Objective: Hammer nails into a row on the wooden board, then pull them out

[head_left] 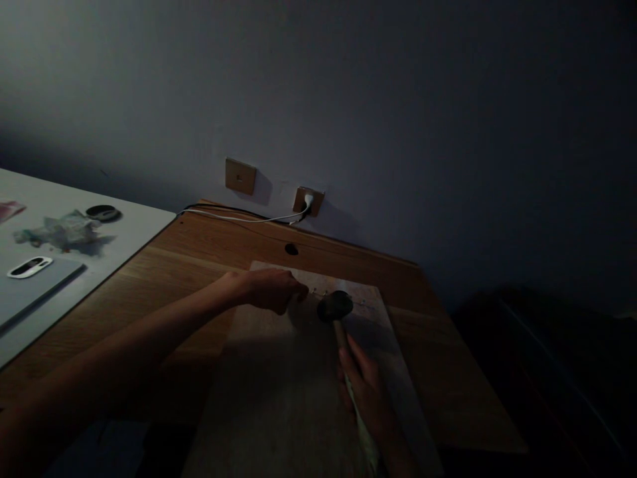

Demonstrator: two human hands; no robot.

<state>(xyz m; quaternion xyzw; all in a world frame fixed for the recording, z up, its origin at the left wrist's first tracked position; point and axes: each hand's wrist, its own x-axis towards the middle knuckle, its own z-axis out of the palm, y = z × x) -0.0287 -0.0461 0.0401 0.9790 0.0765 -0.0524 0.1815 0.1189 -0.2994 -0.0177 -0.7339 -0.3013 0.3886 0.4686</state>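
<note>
My right hand (365,385) is closed round the wooden handle of a mallet (335,307), whose dark head hangs just over the far end of a pale wooden board (279,392). My left hand (271,290) reaches across and pinches something tiny at the board's far edge, just left of the mallet head. A row of small nails (343,297) seems to stand along that edge; the dim light hides detail.
The board lies on a brown wooden desk (199,259) against a grey wall with two sockets (308,200) and a white cable. A white table (74,265) at left carries a laptop, a small white device and crumpled wrapping. Right of the desk is dark.
</note>
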